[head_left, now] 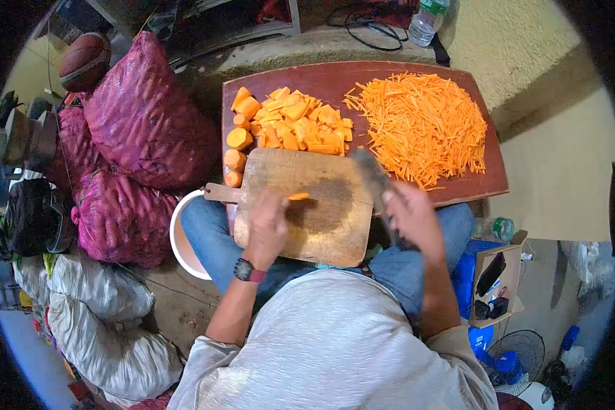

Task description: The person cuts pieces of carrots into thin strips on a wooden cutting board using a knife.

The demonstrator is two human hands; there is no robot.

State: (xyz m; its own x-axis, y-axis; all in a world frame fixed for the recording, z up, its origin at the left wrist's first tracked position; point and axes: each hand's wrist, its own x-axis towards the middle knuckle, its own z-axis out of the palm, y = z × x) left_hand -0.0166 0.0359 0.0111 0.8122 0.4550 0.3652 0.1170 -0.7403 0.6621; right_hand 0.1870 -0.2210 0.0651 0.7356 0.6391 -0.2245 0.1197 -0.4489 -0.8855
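Observation:
On the wooden cutting board (266, 171) lies a small carrot slice (298, 196). My left hand (269, 222) is over the board, its fingers drawn together at the slice's left end; motion blur softens the fingertips. My right hand (411, 213) is wrapped around the handle of a broad-bladed knife (372, 179), held at the board's right edge and smeared by motion. Beyond the board is a heap of cut carrot chunks (297, 119), with several thick carrot pieces (239, 139) along its left. A large pile of carrot strips (424, 130) lies to the right.
A red-brown table (488, 178) carries the board and carrots. Pink mesh sacks (147, 116) and a basketball (85, 61) stand at left, white sacks (109, 342) below. A white basin (180, 236) sits by my left leg. At right are a cardboard box (482, 273) and a fan (523, 352).

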